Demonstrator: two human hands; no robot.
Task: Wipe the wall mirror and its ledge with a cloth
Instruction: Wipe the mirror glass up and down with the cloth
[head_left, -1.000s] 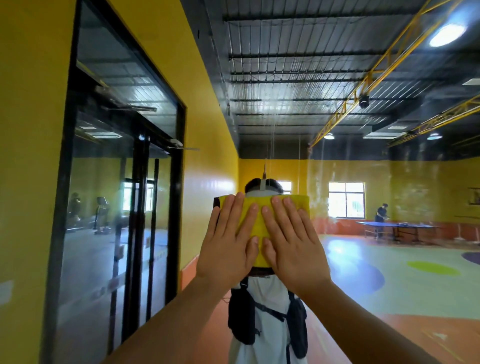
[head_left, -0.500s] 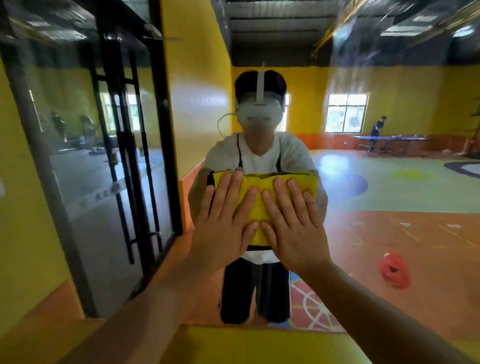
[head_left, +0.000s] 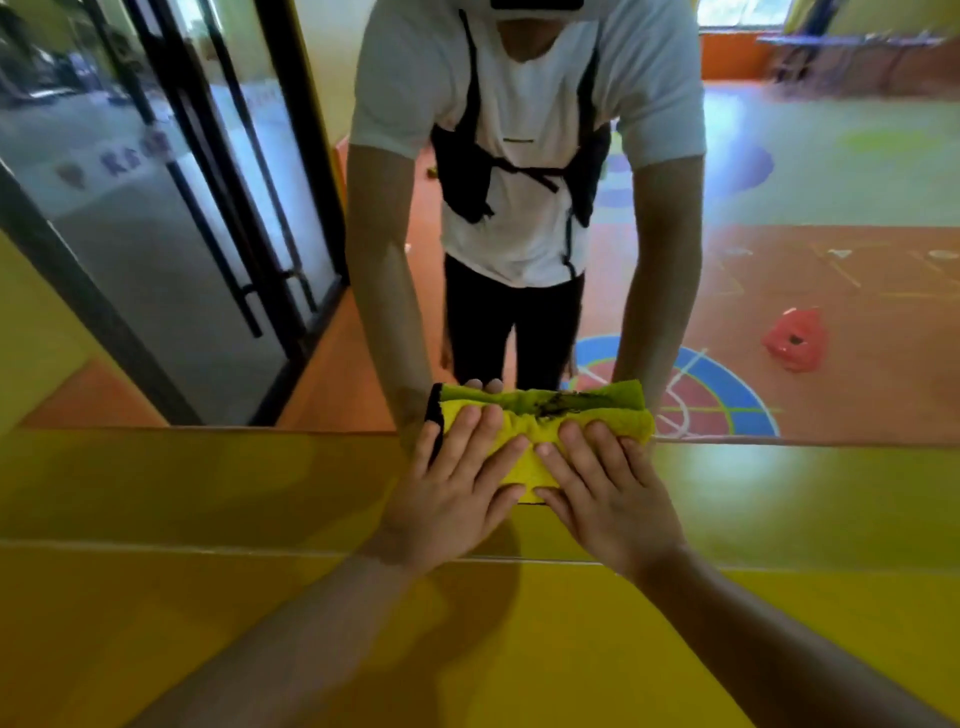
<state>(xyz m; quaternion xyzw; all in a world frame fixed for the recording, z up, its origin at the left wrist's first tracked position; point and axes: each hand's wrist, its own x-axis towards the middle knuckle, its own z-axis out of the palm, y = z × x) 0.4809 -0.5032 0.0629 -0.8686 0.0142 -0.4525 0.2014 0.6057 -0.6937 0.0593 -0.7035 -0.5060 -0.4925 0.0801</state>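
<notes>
Ledge (head_left: 208, 483) — one cloth (head_left: 524, 434), two hands (head_left: 457, 483) (head_left: 608, 488)

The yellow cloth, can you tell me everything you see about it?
The cloth is soft-looking yellow fabric, folded, with a black edge on its left. It lies on the yellow ledge, its bunched top pushed against the mirror. The left hand and right hand press it with flat fingers. Its reflection shows a dark dirty smear.

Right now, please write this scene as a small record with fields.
mirror: reflects a red object at the right
ledge: yellow, glossy, below the mirror
cloth: yellow, bunched on the ledge against the glass; its reflection shows a dark smudge
left hand: flat, fingers straight, pressing the cloth
right hand: flat, pressing the cloth beside the left
</notes>
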